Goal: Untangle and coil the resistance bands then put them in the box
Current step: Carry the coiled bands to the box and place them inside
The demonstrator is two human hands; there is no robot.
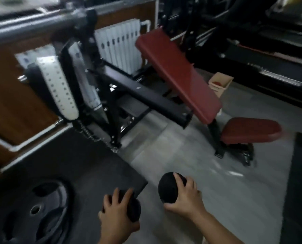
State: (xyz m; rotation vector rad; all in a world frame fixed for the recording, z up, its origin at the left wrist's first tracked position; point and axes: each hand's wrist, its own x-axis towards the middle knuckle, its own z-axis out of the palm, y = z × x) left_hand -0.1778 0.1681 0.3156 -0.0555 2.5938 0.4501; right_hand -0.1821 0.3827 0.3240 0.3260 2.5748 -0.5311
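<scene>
My left hand (115,215) grips a black rounded bundle (133,209), likely a coiled resistance band, at the bottom centre of the head view. Just to its right, my right hand (185,196) holds a second black rounded bundle (169,188), fingers curled over its top. Both are held low above the grey floor. A small beige box (220,83) with something red inside stands on the floor far ahead, behind the red bench. The frame is blurred by motion.
A red padded incline bench (180,74) with a black frame stands ahead between me and the box. A black weight plate (35,210) lies on a dark mat at lower left. A white radiator (120,44) lines the wooden wall.
</scene>
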